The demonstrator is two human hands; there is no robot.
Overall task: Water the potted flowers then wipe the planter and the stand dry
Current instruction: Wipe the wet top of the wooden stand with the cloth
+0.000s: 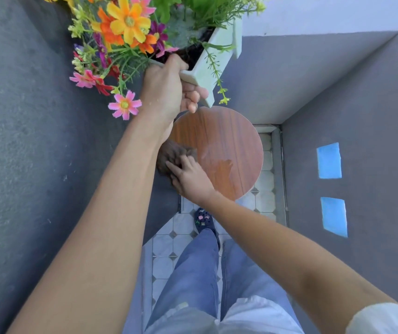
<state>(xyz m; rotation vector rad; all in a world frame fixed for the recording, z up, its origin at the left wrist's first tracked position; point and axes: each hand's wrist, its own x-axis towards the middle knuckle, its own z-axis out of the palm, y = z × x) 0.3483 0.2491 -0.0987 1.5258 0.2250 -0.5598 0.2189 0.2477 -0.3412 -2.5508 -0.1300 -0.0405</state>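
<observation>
Now left hand grips planter; right hand presses cloth on stand.

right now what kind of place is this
Probably a small balcony or outdoor nook: grey rough-plastered walls, a tiled floor with octagon pattern, and a white planter of flowers held above a round wooden stand.

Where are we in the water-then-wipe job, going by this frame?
Watering looks done: no watering can in view, and a wet patch shines on the round wooden stand top. In hand: left hand grips the white planter lifted off the stand, while right hand presses a brown cloth at the stand's edge. Left: drying that patch; whether the planter is wiped cannot be told.
</observation>
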